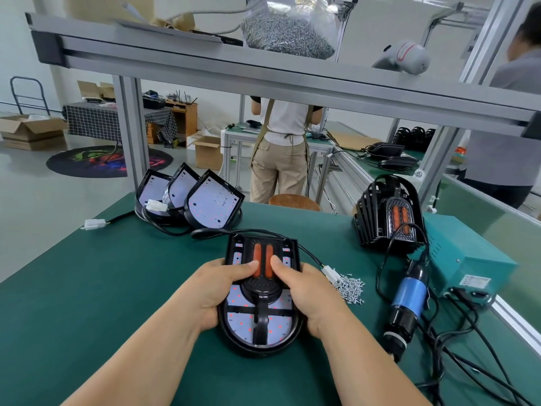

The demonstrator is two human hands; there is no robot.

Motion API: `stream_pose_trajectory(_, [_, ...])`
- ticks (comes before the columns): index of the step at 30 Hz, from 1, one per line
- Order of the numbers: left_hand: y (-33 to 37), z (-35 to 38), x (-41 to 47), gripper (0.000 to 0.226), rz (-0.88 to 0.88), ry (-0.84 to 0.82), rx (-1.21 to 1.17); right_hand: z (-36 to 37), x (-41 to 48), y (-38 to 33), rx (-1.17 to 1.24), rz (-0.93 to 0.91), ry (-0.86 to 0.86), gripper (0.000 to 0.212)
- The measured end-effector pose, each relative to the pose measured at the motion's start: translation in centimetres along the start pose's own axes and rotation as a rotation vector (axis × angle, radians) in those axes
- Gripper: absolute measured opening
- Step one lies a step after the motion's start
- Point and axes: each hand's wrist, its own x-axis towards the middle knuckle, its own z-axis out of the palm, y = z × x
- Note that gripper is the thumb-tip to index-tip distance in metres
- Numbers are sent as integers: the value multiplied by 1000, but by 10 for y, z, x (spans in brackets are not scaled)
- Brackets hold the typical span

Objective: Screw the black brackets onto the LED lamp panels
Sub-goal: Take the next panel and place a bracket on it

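Far left of counter (87, 288): loose white connector (94, 224) on its black lead, near the left edge; three bare LED panels (187, 197) propped just behind it, not yet fitted by the look of them. Plenty of open green mat front-left, good place to slide finished work. Left hand (218, 291): grip closed around the left flank of the LED lamp panel (260, 312), thumb pressing down on the black bracket (261, 285) beside the two orange strips. Panel flat on the counter, dead centre, close to the front edge. Right hand (304, 294): same on the right flank, thumb on the bracket, nothing else in hand. Looks like seating and aligning, no screw driven yet. To do it well: press evenly with both thumbs, check bracket arms sit flush over the screw holes, then hold with the left only and free the right for the tool. Panel's own cable running off to the right toward the screw pile (349, 287), so avoid dragging it through. Electric screwdriver (405, 306) lying just beyond the screws, cords tangled around it. Finished stack (389, 215) and green power box (465, 268) crowding the right side; little room there, right edge near.
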Motion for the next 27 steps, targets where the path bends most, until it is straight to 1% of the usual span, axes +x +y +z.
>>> stream_pose_trajectory(4, [-2, 5, -1, 22, 14, 3, -12, 1, -1, 1, 77, -35, -42, 18])
stream_pose_trajectory(9, [-1, 4, -2, 26, 34, 9, -27, 5, -3, -2, 154, -47, -25, 13])
stream_pose_trajectory(14, [0, 4, -2, 22, 67, -17, -63, 4, -3, -2, 202, -63, -45, 15])
stream_pose_trajectory(17, [2, 4, -2, 25, 111, -28, -72, 3, -3, -2, 221, -85, -98, 23])
stream_pose_trajectory(20, [3, 3, 0, 32, 181, 0, -107, 0, -5, -3, 210, -70, -256, 34])
stream_pose_trajectory(23, [4, 1, 2, 34, 225, 20, -114, -3, -7, -2, 205, -87, -419, 28])
stream_pose_trajectory(25, [4, 1, 2, 34, 218, 24, -119, -3, -7, -2, 215, -99, -434, 33])
stream_pose_trajectory(27, [3, 0, 4, 36, 187, 17, -142, 0, -7, -2, 227, -107, -396, 35])
